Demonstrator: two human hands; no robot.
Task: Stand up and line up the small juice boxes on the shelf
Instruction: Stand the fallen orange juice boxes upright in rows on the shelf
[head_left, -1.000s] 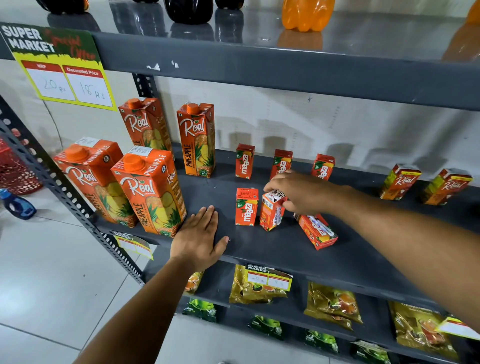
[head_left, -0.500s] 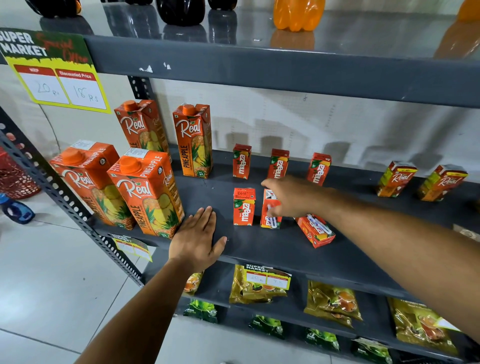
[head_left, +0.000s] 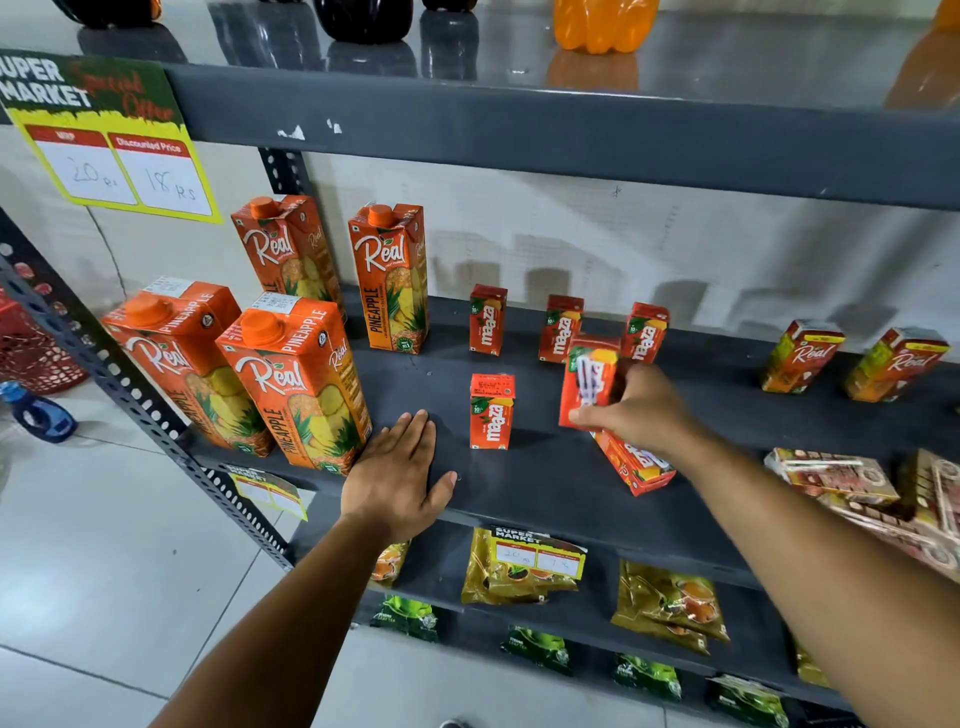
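Three small red Maaza boxes stand at the back of the dark grey shelf (head_left: 545, 483): one on the left (head_left: 487, 320), one in the middle (head_left: 560, 329), one on the right (head_left: 645, 332). A fourth (head_left: 491, 411) stands upright in front of them. My right hand (head_left: 641, 410) grips another small Maaza box (head_left: 587, 379), its straw side facing me, lifted and nearly upright. Below that hand a further small box (head_left: 631, 465) lies flat on the shelf. My left hand (head_left: 397, 475) rests flat, fingers spread, on the shelf's front edge.
Tall Real pineapple cartons (head_left: 298, 384) crowd the shelf's left end. Two small Real boxes (head_left: 800, 356) stand at the back right, and fallen small boxes (head_left: 831, 473) lie at the right front. Snack packets (head_left: 519, 569) fill the shelf below. Bottles (head_left: 602, 23) stand above.
My right hand has raised the small Maaza box off the shelf and turned it so the straw side faces me. My left hand has stayed flat on the shelf edge.
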